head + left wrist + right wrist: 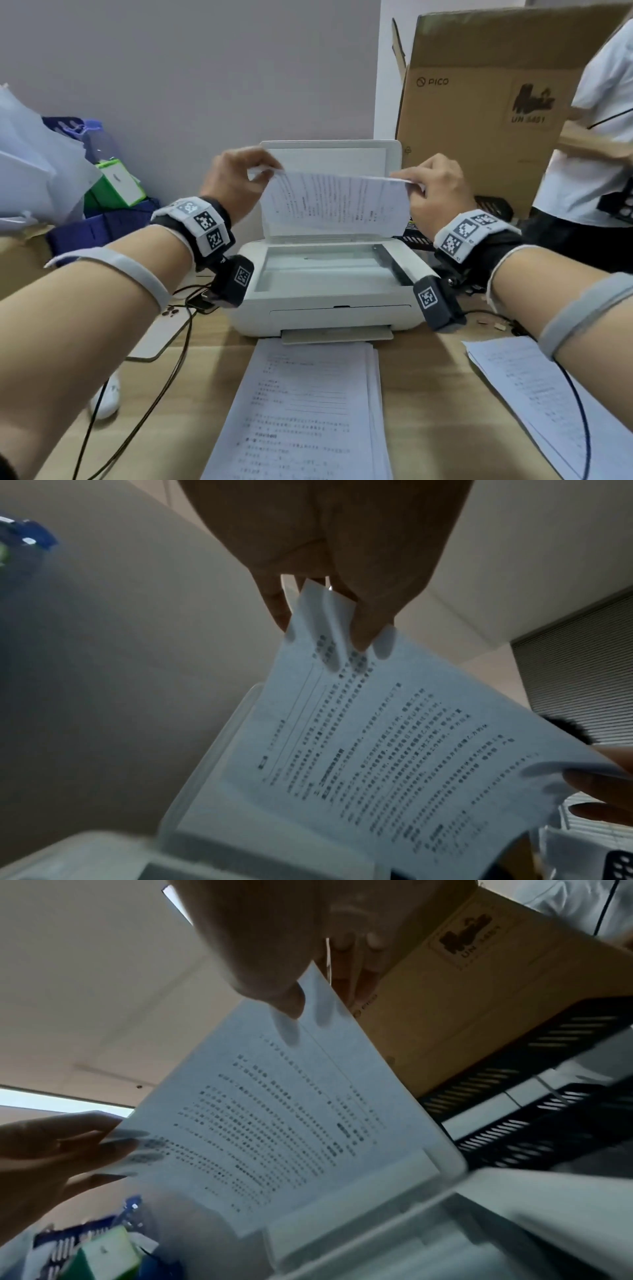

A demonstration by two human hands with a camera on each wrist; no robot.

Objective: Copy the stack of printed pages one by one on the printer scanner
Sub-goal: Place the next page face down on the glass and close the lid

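**Page over the glass, plenty to go**

Both hands are up: the left hand (236, 178) pinches one top corner of the page (335, 202), the right hand (435, 188) pinches the other, sheet hanging over the printer (329, 308) glass, lid raised. At six o'clock the stack (305, 411) lies on the counter (428, 394); at four o'clock, a smaller pile (534, 387), likely finished. Much remains, I'd judge.
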